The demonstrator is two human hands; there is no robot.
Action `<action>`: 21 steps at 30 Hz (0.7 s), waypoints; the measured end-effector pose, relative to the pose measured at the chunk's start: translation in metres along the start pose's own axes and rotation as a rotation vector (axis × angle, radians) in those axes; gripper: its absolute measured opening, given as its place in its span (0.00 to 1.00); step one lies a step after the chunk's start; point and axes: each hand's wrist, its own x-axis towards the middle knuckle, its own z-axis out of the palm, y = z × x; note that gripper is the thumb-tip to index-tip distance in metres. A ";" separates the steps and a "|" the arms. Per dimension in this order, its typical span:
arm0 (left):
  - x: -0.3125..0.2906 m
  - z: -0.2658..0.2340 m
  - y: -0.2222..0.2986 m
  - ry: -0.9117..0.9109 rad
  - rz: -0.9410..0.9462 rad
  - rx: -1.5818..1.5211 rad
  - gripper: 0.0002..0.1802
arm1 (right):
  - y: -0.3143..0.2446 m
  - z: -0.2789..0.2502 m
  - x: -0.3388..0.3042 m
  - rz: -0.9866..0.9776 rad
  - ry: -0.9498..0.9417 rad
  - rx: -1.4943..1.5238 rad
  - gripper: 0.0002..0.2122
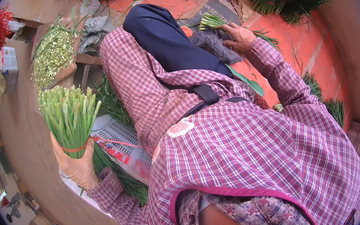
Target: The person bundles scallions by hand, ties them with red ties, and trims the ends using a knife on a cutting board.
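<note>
At left, left hand (80, 170) gripped a red-banded chive bunch (71, 120); far right, right hand (241, 37) clasped a thinner bunch (210, 20).

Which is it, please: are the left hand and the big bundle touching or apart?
Touching: the head view shows the left hand curled around the big bundle near its red band.
</note>
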 end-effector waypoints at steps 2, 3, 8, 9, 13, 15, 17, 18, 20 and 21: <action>0.010 0.007 -0.002 -0.016 -0.004 -0.004 0.52 | 0.037 0.031 0.001 0.201 -0.006 -0.125 0.33; 0.013 0.005 -0.002 -0.015 -0.020 -0.003 0.52 | 0.063 0.050 0.005 0.221 0.009 -0.136 0.36; 0.010 -0.017 -0.008 0.031 -0.118 -0.007 0.50 | 0.100 0.125 0.032 0.408 0.019 -0.129 0.41; 0.012 -0.023 -0.010 0.035 -0.118 0.014 0.49 | 0.108 0.142 0.036 0.465 0.004 -0.120 0.43; 0.016 -0.029 0.008 0.054 -0.202 -0.112 0.48 | 0.147 0.189 0.045 0.651 -0.168 -0.063 0.38; 0.018 -0.029 0.008 0.044 -0.227 -0.154 0.48 | 0.151 0.201 0.051 0.694 -0.210 -0.114 0.27; 0.013 -0.035 0.005 0.060 -0.233 -0.132 0.48 | 0.127 0.189 0.055 0.650 -0.033 -0.048 0.23; 0.013 -0.031 0.005 0.055 -0.232 -0.135 0.48 | 0.130 0.175 0.059 0.545 0.144 0.039 0.23; 0.015 -0.022 0.002 0.041 -0.197 -0.125 0.49 | 0.139 0.130 0.069 0.312 0.415 0.185 0.22; 0.020 -0.017 0.001 0.030 -0.142 -0.062 0.50 | 0.136 0.096 0.075 0.183 0.509 0.245 0.21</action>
